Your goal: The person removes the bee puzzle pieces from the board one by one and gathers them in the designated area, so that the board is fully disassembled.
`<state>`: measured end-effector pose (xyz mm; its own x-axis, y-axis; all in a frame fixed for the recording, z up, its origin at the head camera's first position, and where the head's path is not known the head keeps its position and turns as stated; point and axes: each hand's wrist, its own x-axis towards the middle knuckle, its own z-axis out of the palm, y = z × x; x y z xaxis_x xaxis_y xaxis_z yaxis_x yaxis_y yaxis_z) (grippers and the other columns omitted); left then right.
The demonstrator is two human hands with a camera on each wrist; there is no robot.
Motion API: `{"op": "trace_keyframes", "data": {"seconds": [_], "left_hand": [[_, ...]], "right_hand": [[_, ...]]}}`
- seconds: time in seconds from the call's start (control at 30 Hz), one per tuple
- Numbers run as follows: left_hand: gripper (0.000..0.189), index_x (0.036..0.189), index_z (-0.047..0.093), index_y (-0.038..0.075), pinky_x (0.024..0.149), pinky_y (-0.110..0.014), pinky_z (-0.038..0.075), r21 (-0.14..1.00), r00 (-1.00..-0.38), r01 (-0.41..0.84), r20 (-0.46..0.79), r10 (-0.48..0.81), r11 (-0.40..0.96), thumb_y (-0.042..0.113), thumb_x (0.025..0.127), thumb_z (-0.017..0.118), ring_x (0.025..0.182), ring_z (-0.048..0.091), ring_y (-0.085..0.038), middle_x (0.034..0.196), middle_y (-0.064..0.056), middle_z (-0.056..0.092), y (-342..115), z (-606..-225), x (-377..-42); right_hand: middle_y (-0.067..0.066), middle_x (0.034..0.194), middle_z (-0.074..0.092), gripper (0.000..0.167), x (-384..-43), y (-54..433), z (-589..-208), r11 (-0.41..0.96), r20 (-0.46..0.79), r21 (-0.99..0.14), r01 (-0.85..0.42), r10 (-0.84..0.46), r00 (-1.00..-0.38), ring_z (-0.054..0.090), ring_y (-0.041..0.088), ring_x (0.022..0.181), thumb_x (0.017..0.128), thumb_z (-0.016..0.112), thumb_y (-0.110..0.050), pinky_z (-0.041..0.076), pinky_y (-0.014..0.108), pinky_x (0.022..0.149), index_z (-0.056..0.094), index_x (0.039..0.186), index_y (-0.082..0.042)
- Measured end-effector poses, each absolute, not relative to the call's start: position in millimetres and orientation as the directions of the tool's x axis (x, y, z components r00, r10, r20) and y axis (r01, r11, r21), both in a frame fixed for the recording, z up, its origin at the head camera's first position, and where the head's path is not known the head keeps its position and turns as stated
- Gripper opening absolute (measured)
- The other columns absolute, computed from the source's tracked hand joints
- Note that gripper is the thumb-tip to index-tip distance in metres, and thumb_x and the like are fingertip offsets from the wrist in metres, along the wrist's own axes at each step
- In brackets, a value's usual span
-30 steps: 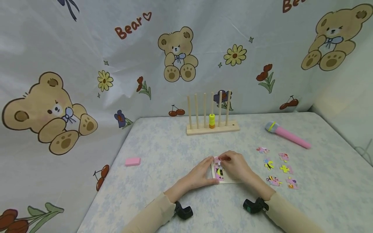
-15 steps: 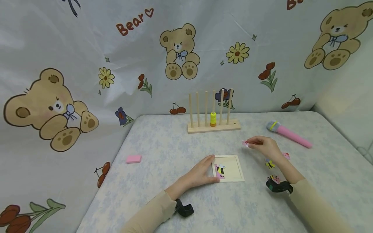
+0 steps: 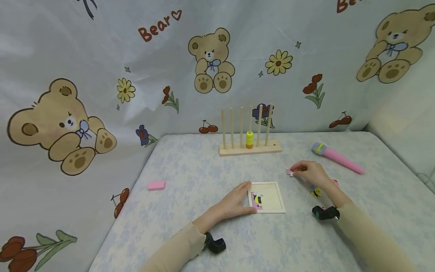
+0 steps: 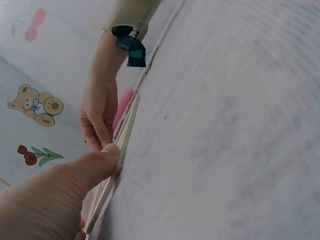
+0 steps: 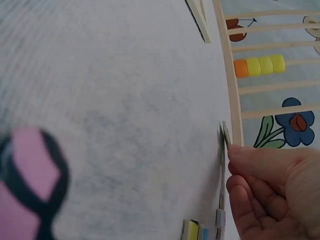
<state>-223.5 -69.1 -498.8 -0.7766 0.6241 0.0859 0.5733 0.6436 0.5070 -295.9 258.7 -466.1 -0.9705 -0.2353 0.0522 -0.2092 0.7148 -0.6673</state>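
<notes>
My left hand holds the left side of a shallow wooden puzzle tray, thumb at the near edge and fingers at the far corner. The thumb on its edge shows close up in the left wrist view. In the tray's near left corner lies a pink puzzle piece with a bee. To the right of the tray, my right hand pinches a small pink jigsaw piece between thumb and finger. In the right wrist view this piece stands tilted just at the tabletop.
Loose jigsaw pieces lie under and beside my right forearm, partly hidden. A wooden peg stand with yellow and orange beads stands at the back. A pink toy microphone lies back right, a pink block at left.
My right hand has left the tray and moved right with the pink jigsaw piece, then lowered slightly. The piece's former spot in the tray is bare. My left hand stays in place.
</notes>
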Motion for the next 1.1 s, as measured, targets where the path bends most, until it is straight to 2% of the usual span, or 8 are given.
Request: {"op": "trace_keyframes", "data": {"seconds": [0.13,0.37,0.5,0.6,0.7,0.8,0.93,1.1], "left_hand": [[0.094,0.149,0.020,0.001,0.111,-0.031,0.019,0.506,-0.778,0.570,0.079,0.623,0.647,0.051,0.084,0.066,0.140,0.019,-0.020,0.152,-0.012,0.024,-68.6,-497.7,-223.2],[0.093,0.149,0.020,0.000,0.111,-0.031,0.019,0.500,-0.773,0.578,0.081,0.629,0.645,0.049,0.084,0.066,0.140,0.019,-0.021,0.152,-0.013,0.024,-67.4,-494.6,-223.6],[0.094,0.149,0.020,0.000,0.111,-0.031,0.019,0.503,-0.774,0.573,0.072,0.629,0.647,0.049,0.084,0.066,0.140,0.019,-0.021,0.152,-0.014,0.024,-68.1,-495.5,-224.3],[0.094,0.149,0.019,0.001,0.111,-0.032,0.020,0.512,-0.778,0.563,0.062,0.625,0.649,0.050,0.084,0.066,0.140,0.019,-0.021,0.153,-0.013,0.023,-68.1,-496.8,-223.9],[0.094,0.149,0.020,0.001,0.111,-0.033,0.021,0.527,-0.780,0.558,0.068,0.622,0.641,0.050,0.084,0.066,0.140,0.020,-0.021,0.153,-0.012,0.024,-68.3,-497.4,-223.8],[0.094,0.149,0.020,0.000,0.111,-0.034,0.022,0.532,-0.777,0.561,0.073,0.626,0.634,0.050,0.084,0.066,0.139,0.020,-0.021,0.152,-0.013,0.024,-68.1,-497.4,-223.6],[0.095,0.149,0.019,0.001,0.111,-0.034,0.023,0.536,-0.775,0.560,0.069,0.629,0.632,0.051,0.084,0.066,0.139,0.020,-0.020,0.153,-0.012,0.024,-68.1,-496.4,-222.9],[0.094,0.150,0.019,0.002,0.111,-0.034,0.023,0.526,-0.775,0.563,0.070,0.628,0.637,0.051,0.084,0.065,0.140,0.019,-0.020,0.153,-0.012,0.024,-69.3,-496.4,-222.9]], "right_hand": [[0.010,0.099,0.067,0.025,-298.5,261.0,-464.9,0.719,0.038,-0.660,-0.219,-0.259,-0.965,0.060,0.027,0.093,0.089,0.067,-0.015,0.050,0.038,0.075,0.067,0.110,-0.002],[0.016,0.110,0.065,0.036,-299.1,263.3,-449.2,0.676,0.015,-0.708,-0.202,-0.272,-0.962,0.061,0.028,0.091,0.093,0.062,-0.022,0.053,0.032,0.068,0.061,0.121,0.001],[0.015,0.113,0.064,0.039,-281.8,237.4,-436.8,0.597,0.038,-0.776,-0.205,-0.280,-0.959,0.061,0.027,0.095,0.093,0.062,-0.026,0.052,0.039,0.076,0.061,0.122,0.000],[0.015,0.112,0.065,0.036,-264.1,207.6,-436.6,0.536,0.084,-0.799,-0.274,-0.352,-0.932,0.062,0.026,0.098,0.092,0.063,-0.022,0.052,0.039,0.081,0.062,0.119,0.002],[0.013,0.110,0.066,0.034,-249.4,180.8,-445.3,0.506,0.109,-0.791,-0.343,-0.435,-0.894,0.063,0.025,0.097,0.090,0.066,-0.019,0.052,0.034,0.081,0.064,0.117,0.002],[0.012,0.110,0.066,0.034,-238.7,163.0,-456.9,0.497,0.124,-0.784,-0.373,-0.463,-0.878,0.063,0.024,0.098,0.087,0.069,-0.017,0.052,0.032,0.082,0.065,0.116,0.001],[0.011,0.111,0.066,0.034,-231.5,152.0,-469.5,0.517,0.153,-0.756,-0.402,-0.459,-0.875,0.063,0.025,0.100,0.085,0.072,-0.014,0.051,0.037,0.084,0.066,0.115,0.000],[0.011,0.108,0.067,0.033,-226.1,147.8,-473.2,0.563,0.218,-0.652,-0.507,-0.502,-0.837,0.061,0.030,0.102,0.082,0.073,-0.010,0.049,0.046,0.086,0.067,0.113,0.001]]}}
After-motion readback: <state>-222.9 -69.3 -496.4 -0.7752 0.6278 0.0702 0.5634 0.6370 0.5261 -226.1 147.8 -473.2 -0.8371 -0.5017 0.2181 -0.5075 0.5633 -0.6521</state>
